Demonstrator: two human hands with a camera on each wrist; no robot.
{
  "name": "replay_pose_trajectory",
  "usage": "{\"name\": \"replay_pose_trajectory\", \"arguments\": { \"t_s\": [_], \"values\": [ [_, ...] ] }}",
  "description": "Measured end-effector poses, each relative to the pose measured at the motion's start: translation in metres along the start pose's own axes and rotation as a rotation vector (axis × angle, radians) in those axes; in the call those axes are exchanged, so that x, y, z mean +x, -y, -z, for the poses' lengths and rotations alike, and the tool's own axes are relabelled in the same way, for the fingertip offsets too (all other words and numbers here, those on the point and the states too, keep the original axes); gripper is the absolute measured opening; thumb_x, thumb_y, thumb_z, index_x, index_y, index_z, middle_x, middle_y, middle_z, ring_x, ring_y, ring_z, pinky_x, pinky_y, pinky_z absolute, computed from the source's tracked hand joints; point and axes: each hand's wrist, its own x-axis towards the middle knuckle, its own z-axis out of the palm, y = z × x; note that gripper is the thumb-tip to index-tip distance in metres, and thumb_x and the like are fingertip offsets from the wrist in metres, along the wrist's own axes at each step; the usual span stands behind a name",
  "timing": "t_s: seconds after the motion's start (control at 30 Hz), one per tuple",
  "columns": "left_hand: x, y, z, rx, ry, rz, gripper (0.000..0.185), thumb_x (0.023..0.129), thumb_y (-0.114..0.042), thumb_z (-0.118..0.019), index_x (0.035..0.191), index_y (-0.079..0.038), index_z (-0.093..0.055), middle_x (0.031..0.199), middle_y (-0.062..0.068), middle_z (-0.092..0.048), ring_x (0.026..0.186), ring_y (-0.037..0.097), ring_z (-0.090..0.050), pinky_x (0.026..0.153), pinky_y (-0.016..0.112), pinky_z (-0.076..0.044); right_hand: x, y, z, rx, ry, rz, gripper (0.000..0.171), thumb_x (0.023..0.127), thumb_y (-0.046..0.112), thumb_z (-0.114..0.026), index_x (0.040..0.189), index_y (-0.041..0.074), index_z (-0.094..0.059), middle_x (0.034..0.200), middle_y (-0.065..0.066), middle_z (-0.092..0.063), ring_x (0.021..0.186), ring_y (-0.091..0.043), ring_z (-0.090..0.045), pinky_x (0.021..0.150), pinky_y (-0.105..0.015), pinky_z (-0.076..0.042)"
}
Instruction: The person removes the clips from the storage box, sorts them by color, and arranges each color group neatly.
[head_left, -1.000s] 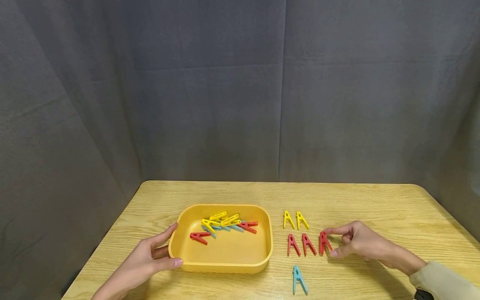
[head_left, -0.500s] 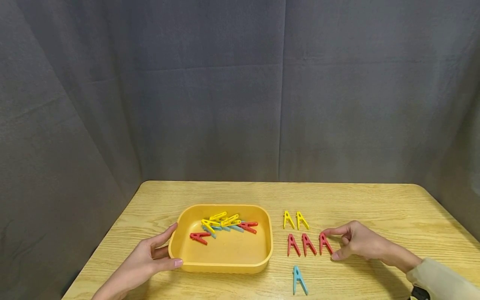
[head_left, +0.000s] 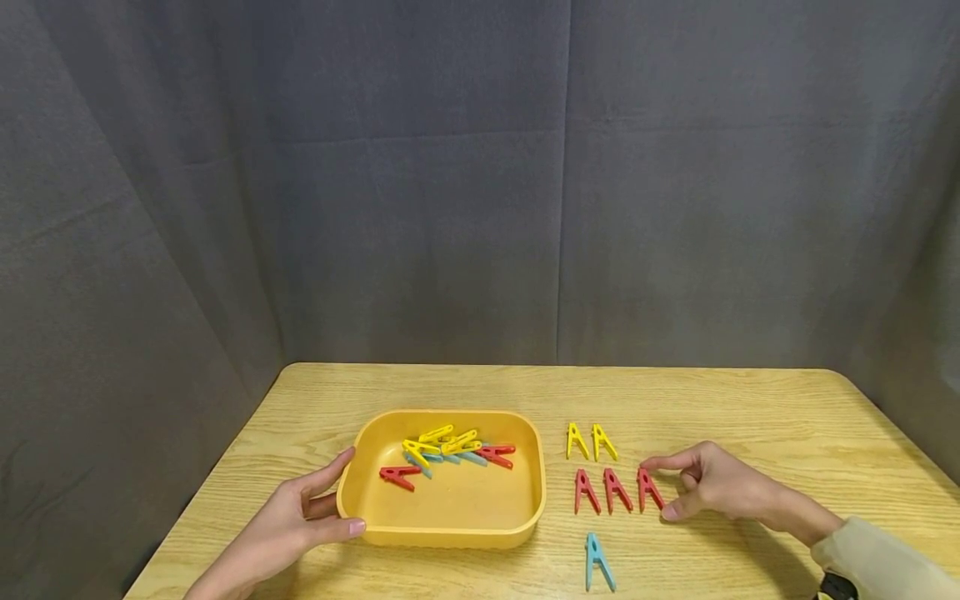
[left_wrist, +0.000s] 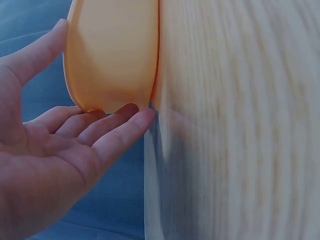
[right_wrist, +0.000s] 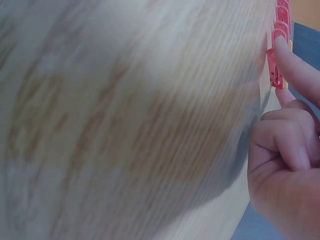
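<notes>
In the head view, my left hand (head_left: 281, 517) holds the left end of a yellow plastic basin (head_left: 442, 531), thumb at the near rim and fingers along the outer wall. Several yellow, blue and red clothespins (head_left: 400, 476) lie inside it. On the right, the thumb and index finger of my right hand (head_left: 720, 483) pinch a red clothespin (head_left: 649, 490) from its two ends, flat against the table. That clothespin ends a row with two other red clothespins (head_left: 587, 492). The right wrist view shows the gripped red clothespin (right_wrist: 274, 70) between the fingertips, the other fingers curled in.
Two yellow clothespins (head_left: 576, 441) lie behind the red row, and one blue clothespin (head_left: 597, 561) in front of it. All rest on a wooden table (head_left: 787, 417), backed by a dark grey curtain (head_left: 420, 208).
The third red clothespin has turned slightly and settled in line with the other two, the right hand keeping hold of it. The left hand and basin have not moved.
</notes>
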Motion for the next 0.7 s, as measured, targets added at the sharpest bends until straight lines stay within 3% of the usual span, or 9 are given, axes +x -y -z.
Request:
{"name": "replay_pose_trajectory", "arguments": {
  "t_s": [0.13, 0.33, 0.5, 0.7],
  "values": [
    [0.0001, 0.0011, -0.0002, -0.003, -0.002, 0.007, 0.099, 0.094, -0.013, -0.083, 0.167, -0.001, -0.018, 0.167, 0.030, -0.023, 0.136, 0.039, -0.056, 0.095, 0.037, -0.058, -0.0008, -0.0015, -0.0006, 0.009, 0.012, 0.024, 0.065, 0.091, -0.004, -0.078, 0.142, -0.026, -0.044, 0.055, -0.010, -0.021, 0.048, -0.017, -0.010, 0.043, -0.032, -0.014],
    [-0.0005, 0.0020, -0.0004, -0.003, 0.004, -0.012, 0.099, 0.093, -0.012, -0.083, 0.167, 0.000, -0.018, 0.167, 0.031, -0.023, 0.135, 0.039, -0.056, 0.094, 0.037, -0.059, -0.0003, -0.0024, -0.0005, -0.003, 0.006, -0.001, 0.067, 0.090, -0.002, -0.080, 0.143, -0.024, -0.046, 0.056, 0.004, -0.028, 0.047, -0.014, -0.011, 0.042, -0.029, -0.014],
    [-0.0006, 0.0011, -0.0001, -0.001, -0.006, -0.004, 0.099, 0.093, -0.012, -0.083, 0.167, -0.001, -0.019, 0.167, 0.030, -0.025, 0.136, 0.038, -0.056, 0.095, 0.036, -0.058, -0.0002, -0.0033, 0.0003, -0.005, 0.017, 0.014, 0.067, 0.091, -0.001, -0.079, 0.142, -0.025, -0.045, 0.055, -0.002, -0.025, 0.048, -0.015, -0.011, 0.043, -0.031, -0.014],
    [-0.0008, -0.0008, -0.0002, 0.003, 0.000, -0.003, 0.099, 0.094, -0.013, -0.082, 0.167, 0.000, -0.018, 0.166, 0.031, -0.026, 0.136, 0.039, -0.055, 0.095, 0.036, -0.058, -0.0004, -0.0025, 0.0010, -0.039, 0.003, -0.003, 0.067, 0.090, 0.000, -0.081, 0.143, -0.023, -0.047, 0.058, 0.008, -0.031, 0.050, -0.013, -0.014, 0.044, -0.030, -0.016]
  ]
}}
